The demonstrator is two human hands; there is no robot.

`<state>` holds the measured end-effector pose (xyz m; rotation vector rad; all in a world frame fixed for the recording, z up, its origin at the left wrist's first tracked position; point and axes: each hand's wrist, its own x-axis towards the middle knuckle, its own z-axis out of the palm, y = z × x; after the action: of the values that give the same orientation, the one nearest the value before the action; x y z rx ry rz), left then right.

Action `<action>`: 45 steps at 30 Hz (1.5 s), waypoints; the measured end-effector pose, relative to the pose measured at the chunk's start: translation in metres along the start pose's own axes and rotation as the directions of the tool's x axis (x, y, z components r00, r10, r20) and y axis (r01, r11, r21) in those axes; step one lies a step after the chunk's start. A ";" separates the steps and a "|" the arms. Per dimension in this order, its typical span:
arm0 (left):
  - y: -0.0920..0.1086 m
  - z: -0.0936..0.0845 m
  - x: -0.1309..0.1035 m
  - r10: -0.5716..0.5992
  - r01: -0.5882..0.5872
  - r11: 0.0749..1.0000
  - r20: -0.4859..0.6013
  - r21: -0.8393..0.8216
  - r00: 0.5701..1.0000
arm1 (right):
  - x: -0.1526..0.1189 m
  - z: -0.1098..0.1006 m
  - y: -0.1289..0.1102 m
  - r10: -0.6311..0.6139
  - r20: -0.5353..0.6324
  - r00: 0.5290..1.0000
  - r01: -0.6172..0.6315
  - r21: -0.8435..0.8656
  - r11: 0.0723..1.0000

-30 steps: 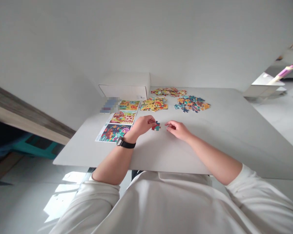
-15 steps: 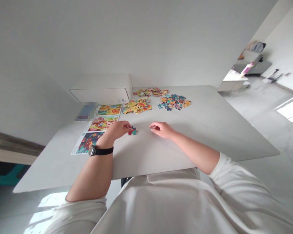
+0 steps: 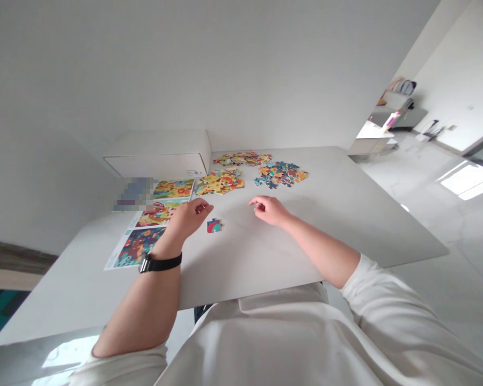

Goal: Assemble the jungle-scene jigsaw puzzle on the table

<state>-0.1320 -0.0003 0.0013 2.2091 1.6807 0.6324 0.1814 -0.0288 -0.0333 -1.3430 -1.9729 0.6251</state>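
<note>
A joined bit of jigsaw puzzle point(image 3: 214, 225), red and teal with a dark blue top edge, lies flat on the white table point(image 3: 241, 257). Just above and to the left of it hovers my left hand point(image 3: 194, 214), its fingers loosely bent, apart from the puzzle bit and holding nothing visible. My right hand point(image 3: 269, 210) is farther right over bare tabletop. Its fingers are half curled, with a gap between index finger and thumb, and I see nothing in it. Beyond the hands are a yellow-orange heap of puzzle pieces point(image 3: 220, 182) and a blue-orange heap of puzzle pieces point(image 3: 282, 175).
A third, red-yellow heap of puzzle pieces point(image 3: 241, 158) lies at the back against the wall. Left of the heaps stands a white box point(image 3: 156, 163). A picture sheet point(image 3: 140, 246) with three coloured scenes lies partly under my left forearm; a blurred-out item point(image 3: 133, 193) is by its top.
My left hand has let go of the puzzle bit and lifted off it, leaving it on the table. My right hand has barely moved. The view has shifted slightly.
</note>
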 end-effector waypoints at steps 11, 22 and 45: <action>0.017 -0.003 -0.007 -0.060 0.028 0.984 -0.181 -0.174 0.982 | 0.095 -0.054 0.053 0.037 -0.057 0.998 -0.059 -0.460 0.886; 0.014 -0.004 -0.008 -0.097 0.081 0.993 -0.194 -0.085 0.976 | 0.149 -0.038 0.079 0.100 0.212 0.972 0.029 -0.531 0.847; 0.020 0.012 -0.011 0.066 -0.084 0.986 -0.125 -0.145 0.990 | 0.130 -0.041 0.037 -0.023 0.128 0.992 0.026 -0.027 0.999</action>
<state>-0.1115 -0.0163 -0.0014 2.1742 1.5538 0.8966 0.2015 0.1068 0.0010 -1.3226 -2.1041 0.6891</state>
